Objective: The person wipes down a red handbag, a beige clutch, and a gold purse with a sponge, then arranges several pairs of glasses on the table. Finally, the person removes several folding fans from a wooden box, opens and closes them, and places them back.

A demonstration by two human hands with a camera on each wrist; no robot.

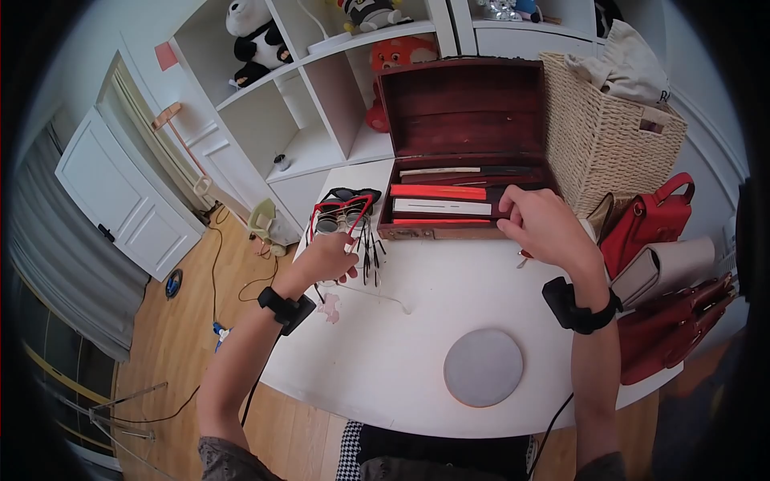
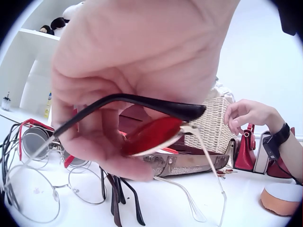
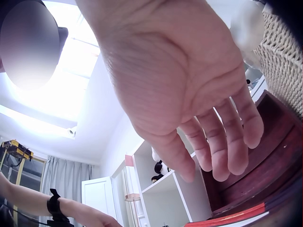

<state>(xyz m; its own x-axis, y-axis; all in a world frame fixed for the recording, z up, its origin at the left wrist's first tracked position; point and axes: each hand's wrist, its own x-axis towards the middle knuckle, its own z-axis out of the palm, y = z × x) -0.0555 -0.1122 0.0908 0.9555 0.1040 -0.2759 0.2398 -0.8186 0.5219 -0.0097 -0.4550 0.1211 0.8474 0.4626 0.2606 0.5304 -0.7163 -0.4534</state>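
1. Wooden case, lid up, on the desk: holds flat red and white boxes.
2. Wicker basket: holds cloth.
3. Left hand fingers pinch red-lensed glasses above the desk's left edge.
4. Right hand fingers relaxed, spread over the case.

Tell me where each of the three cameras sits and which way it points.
Head: high, facing down at the white table; both forearms show.
Left wrist: under the left hand, looking forward at the red-lensed glasses it pinches.
Right wrist: under the right hand, aimed upward past its relaxed fingers.
Shared: the wooden case, seen in all three.
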